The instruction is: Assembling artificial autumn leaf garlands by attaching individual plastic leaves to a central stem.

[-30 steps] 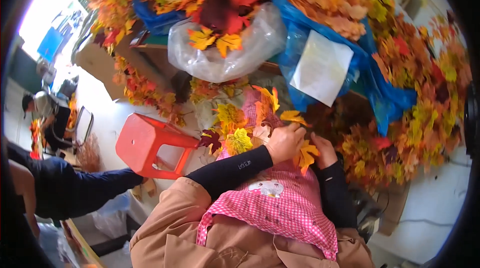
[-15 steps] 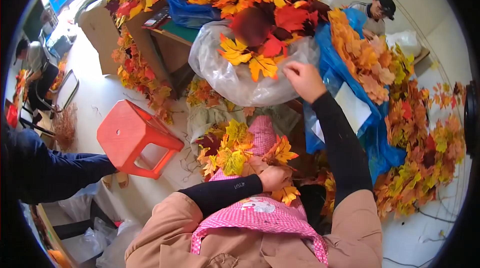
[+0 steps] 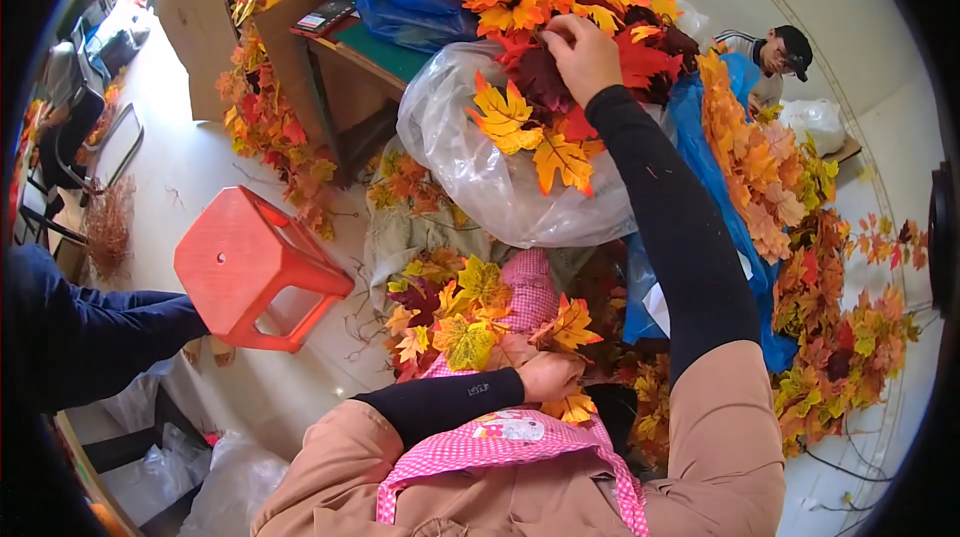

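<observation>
In my lap lies a bunch of artificial maple leaves (image 3: pixel 465 340), yellow, orange and dark red, over the pink checked apron (image 3: pixel 560 442). My left hand (image 3: pixel 552 377) is closed on this leaf garland, with leaves sticking out on both sides; the stem inside the fist is hidden. My right hand (image 3: pixel 585 55) is stretched forward, thumb and fingers bent together over the leaf pile, beside a dark red maple leaf (image 3: pixel 540 82). Whether a leaf is pinched there cannot be made out. Below it, yellow-orange leaves (image 3: pixel 562 159) rest on a clear plastic bag (image 3: pixel 480 187).
A red plastic stool (image 3: pixel 235 257) stands at left, near another person's dark trouser leg (image 3: pixel 90 337). Blue plastic bags (image 3: pixel 410 17) and leaf garlands (image 3: pixel 265 117) hang around the table (image 3: pixel 375 52). A person in a black cap (image 3: pixel 790 52) is at far right.
My right hand has moved forward and slightly left, from beside the clear bag to over the red and orange leaves. My left hand keeps its hold; the view has shifted slightly.
</observation>
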